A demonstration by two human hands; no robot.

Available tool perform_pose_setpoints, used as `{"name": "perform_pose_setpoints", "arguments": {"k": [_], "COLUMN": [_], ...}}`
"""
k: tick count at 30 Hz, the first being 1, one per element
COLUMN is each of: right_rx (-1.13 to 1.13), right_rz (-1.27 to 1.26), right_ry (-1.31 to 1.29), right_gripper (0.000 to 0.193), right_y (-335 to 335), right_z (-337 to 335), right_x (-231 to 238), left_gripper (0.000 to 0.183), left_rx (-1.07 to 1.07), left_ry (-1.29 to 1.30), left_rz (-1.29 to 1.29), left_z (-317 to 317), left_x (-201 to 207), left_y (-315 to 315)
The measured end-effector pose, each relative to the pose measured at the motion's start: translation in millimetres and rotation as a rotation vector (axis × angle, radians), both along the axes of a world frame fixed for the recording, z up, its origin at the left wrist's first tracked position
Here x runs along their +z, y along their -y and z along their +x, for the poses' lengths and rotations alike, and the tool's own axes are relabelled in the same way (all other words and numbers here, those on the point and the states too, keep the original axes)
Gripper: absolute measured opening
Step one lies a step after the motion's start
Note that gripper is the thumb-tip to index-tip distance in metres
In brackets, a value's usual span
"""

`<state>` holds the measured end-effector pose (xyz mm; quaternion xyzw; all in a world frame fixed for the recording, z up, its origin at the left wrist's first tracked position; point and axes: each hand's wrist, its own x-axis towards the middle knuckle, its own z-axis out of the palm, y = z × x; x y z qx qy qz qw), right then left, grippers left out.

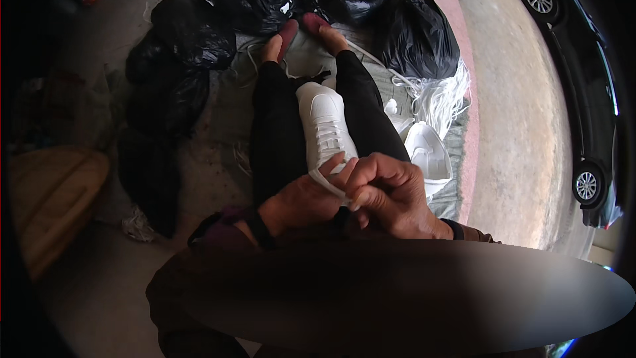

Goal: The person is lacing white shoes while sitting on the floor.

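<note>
A person sits with black-clad legs (275,126) stretched out and maroon shoes (286,38) on the feet. A white shoe (323,116) lies between the legs, toe pointing away. The left hand (301,200) is at its near end, a white lace (324,181) crossing the fingers; the right hand (396,192) pinches the lace between thumb and forefinger. Beside the right leg are another white shoe (430,154) and a lace bundle (445,103). Black bags (419,36) stand around the feet, and a dark car (586,79) is at far right.
</note>
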<state>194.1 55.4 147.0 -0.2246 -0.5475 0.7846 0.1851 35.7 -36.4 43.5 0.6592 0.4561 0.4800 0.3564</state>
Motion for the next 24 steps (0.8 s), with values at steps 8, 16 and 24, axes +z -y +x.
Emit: {"name": "perform_pose_setpoints", "arguments": {"k": [8,16,24], "right_rx": [-0.157,0.186,0.146], "right_rz": [0.490,0.940,1.038], "right_ry": [0.531,0.020,-0.081], "right_gripper": [0.010,0.017,0.018], "right_y": [-38,-3,13], "right_z": [31,12,-2], "right_x": [-107,-103,-108], "left_gripper": [0.020,0.034,0.009], "left_rx": [0.041,0.181,0.435], "left_ry": [-0.613,0.944,0.928], "left_rz": [-0.648,-0.990,-0.941], "left_z": [-28,-31,-16], "left_x": [31,12,-23], "left_y": [-16,2,3]}}
